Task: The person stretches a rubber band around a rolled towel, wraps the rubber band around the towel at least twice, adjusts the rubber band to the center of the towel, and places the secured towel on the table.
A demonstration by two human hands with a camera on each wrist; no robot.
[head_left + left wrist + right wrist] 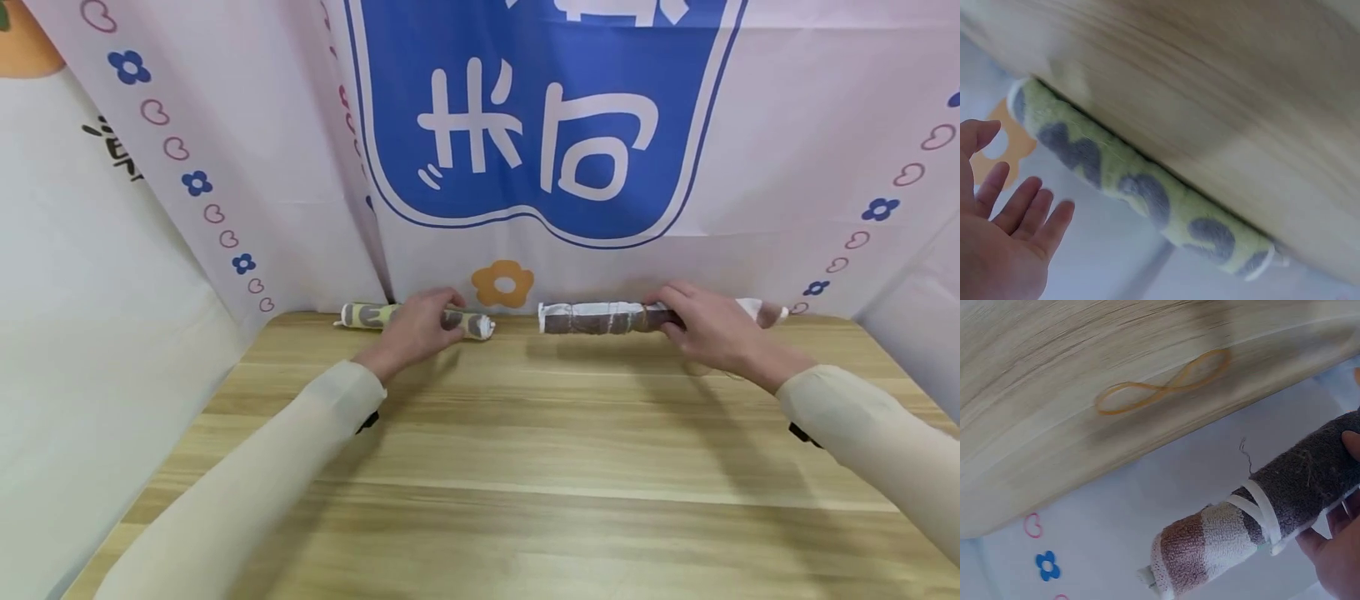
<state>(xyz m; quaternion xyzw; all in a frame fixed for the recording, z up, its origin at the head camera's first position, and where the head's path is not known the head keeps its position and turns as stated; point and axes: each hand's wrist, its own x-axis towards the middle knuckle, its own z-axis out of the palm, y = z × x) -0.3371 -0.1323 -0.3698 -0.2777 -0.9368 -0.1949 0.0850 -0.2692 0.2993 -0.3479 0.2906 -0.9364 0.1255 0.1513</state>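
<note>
At the table's far edge lies a rolled towel [367, 316], green with grey shapes and white ends. My left hand [416, 329] is over its middle in the head view. In the left wrist view the left hand [1013, 231] has loose, spread fingers, with a gap between them and the green roll [1116, 165]. To the right, my right hand [708, 325] grips a second rolled towel [592, 319] of brown, grey and white, raised a little over the table. The right wrist view shows the thumb and fingers around the dark part of this roll [1310, 475].
An orange rubber band [1162, 389], twisted into a figure eight, lies on the wooden table [480, 467] near the right hand. Behind the table hangs a white cloth [795, 125] with a blue emblem and printed flowers.
</note>
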